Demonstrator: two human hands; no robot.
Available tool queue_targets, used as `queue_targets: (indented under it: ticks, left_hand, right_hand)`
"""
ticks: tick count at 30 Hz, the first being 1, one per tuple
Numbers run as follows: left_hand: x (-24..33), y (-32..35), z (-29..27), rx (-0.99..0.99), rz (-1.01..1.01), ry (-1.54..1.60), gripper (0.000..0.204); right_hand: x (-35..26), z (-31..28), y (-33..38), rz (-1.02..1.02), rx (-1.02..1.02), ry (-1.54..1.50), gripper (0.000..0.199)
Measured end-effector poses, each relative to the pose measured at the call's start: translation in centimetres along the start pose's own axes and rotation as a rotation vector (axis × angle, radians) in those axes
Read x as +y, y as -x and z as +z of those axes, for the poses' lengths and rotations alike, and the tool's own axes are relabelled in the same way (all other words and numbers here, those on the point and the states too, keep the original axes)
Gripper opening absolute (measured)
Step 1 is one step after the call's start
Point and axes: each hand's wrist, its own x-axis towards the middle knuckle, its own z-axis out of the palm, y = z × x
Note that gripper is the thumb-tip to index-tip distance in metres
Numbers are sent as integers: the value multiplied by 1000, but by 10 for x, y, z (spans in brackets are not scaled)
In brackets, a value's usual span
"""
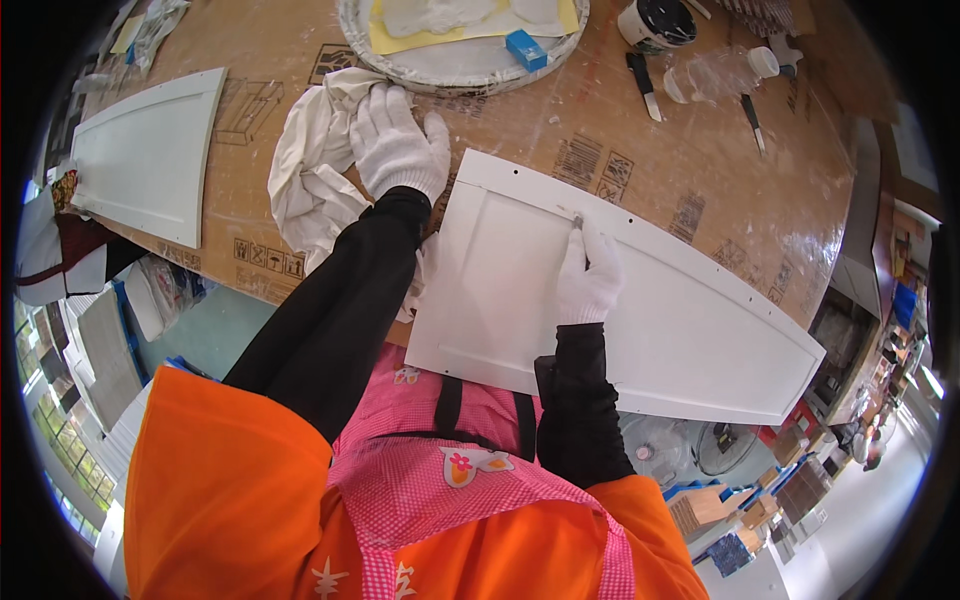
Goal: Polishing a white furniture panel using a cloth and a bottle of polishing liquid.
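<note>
My left hand (400, 145), in a white knitted glove, lies with its fingers stretched out on a crumpled white cloth (310, 180). Under my right hand (590, 275), also gloved, is a white panel (510, 285) with a raised border and small dark holes along its edges. The right fingers are closed around a small grey piece (577, 222), mostly hidden, its tip near a smudged spot on the panel's far border. What kind of thing it is cannot be made out. The panel lies at an angle and overhangs the near table edge.
Brown printed cardboard (500, 125) covers the table. A second white panel (150, 160) lies left, beside another person's sleeve (85, 250). Far off are a round tray (450, 80) with a blue block (526, 50), a tub (660, 22), a clear bottle (715, 75) and knives (644, 87).
</note>
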Motion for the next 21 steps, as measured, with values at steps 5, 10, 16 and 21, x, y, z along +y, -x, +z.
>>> queue_targets:
  ticks: [5, 10, 16, 21]
  left_hand:
    - [0, 1, -1, 0, 10, -8, 58]
    - [0, 1, -1, -16, -10, 3, 57]
    - [0, 1, -1, -27, -8, -14, 57]
    - [0, 0, 0, -3, 4, -6, 57]
  right_hand:
    - [2, 1, 1, 46, -107, 98, 32]
    - [2, 3, 0, -11, -6, 39, 32]
    - [1, 4, 0, 19, -65, 121, 31]
    - [3, 4, 1, 99, 18, -79, 29]
